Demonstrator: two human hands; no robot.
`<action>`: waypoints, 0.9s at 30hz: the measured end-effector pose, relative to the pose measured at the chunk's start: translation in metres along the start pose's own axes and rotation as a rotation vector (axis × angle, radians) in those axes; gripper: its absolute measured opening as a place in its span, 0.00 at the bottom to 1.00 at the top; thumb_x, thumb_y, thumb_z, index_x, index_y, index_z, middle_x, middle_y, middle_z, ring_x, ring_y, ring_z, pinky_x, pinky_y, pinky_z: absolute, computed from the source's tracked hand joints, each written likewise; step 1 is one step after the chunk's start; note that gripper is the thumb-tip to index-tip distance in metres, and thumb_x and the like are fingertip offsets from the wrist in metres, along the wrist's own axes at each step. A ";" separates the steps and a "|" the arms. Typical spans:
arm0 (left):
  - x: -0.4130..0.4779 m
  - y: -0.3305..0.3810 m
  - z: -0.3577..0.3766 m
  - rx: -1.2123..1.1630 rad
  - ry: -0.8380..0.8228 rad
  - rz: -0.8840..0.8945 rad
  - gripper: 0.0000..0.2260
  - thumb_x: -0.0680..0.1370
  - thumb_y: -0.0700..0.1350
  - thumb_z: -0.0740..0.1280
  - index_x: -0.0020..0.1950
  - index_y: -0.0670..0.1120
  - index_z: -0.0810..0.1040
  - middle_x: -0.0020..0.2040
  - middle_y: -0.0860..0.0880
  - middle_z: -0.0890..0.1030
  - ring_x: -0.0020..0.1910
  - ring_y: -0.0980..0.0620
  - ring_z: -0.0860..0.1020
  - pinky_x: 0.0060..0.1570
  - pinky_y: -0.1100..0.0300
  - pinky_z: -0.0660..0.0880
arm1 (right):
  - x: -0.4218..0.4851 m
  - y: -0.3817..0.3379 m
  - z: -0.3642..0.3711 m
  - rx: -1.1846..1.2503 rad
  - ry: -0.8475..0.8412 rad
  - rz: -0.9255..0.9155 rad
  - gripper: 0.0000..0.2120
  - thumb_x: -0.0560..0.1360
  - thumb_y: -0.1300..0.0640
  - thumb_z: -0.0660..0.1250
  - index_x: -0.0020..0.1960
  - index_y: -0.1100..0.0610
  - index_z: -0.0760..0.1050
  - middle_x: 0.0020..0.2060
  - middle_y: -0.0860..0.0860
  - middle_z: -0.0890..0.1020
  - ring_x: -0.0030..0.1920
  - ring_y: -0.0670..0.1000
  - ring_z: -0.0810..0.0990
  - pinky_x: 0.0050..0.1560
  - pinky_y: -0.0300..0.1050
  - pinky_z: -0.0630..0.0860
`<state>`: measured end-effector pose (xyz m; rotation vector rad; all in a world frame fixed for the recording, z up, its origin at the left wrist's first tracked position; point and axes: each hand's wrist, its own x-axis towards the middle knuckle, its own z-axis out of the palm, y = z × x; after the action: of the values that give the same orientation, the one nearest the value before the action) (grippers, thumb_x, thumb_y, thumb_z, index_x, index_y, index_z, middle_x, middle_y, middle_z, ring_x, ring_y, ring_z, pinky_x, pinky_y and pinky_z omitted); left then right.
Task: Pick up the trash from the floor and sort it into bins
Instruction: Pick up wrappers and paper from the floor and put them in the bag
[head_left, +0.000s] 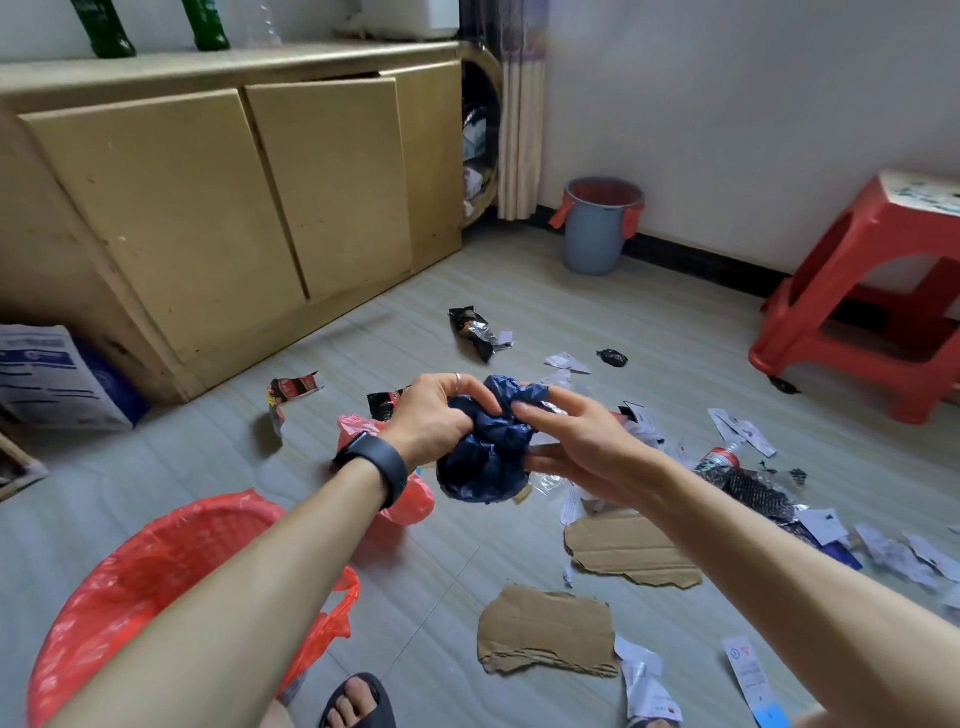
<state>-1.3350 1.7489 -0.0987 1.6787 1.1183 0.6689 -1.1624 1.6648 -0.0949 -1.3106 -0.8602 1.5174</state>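
Our fingers on both the left hand and right hand squeeze the dark blue bag tight above the floor, so next we should probably drop it into the red basket near us.

Home room: cabinet, stool.

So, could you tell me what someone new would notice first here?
Both hands, left and right, crumple a dark blue bag at the centre. A red-lined bin sits at lower left, and torn cardboard and paper scraps litter the floor to the right. A grey bin stands by the far wall.
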 end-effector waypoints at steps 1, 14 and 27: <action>0.001 -0.001 -0.001 -0.017 0.034 0.000 0.20 0.67 0.28 0.63 0.37 0.53 0.81 0.42 0.49 0.84 0.42 0.48 0.82 0.41 0.56 0.79 | 0.003 0.000 0.003 0.029 0.022 -0.030 0.13 0.77 0.63 0.71 0.60 0.55 0.80 0.57 0.65 0.82 0.52 0.60 0.83 0.57 0.51 0.78; -0.011 0.017 -0.017 -0.451 -0.155 -0.246 0.10 0.76 0.42 0.72 0.56 0.51 0.81 0.46 0.47 0.85 0.42 0.46 0.84 0.36 0.50 0.81 | 0.010 0.000 0.019 -0.121 0.243 -0.287 0.22 0.73 0.77 0.63 0.33 0.56 0.85 0.47 0.59 0.85 0.47 0.55 0.84 0.44 0.42 0.81; -0.005 0.014 -0.022 -0.507 0.090 -0.100 0.16 0.74 0.24 0.62 0.40 0.43 0.81 0.46 0.49 0.84 0.43 0.47 0.83 0.35 0.55 0.83 | 0.004 -0.003 0.034 0.104 0.012 -0.074 0.12 0.78 0.68 0.67 0.59 0.58 0.78 0.53 0.60 0.85 0.53 0.60 0.85 0.55 0.52 0.82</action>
<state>-1.3507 1.7518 -0.0776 1.1642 0.9841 0.8854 -1.1955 1.6714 -0.0868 -1.1994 -0.8027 1.4752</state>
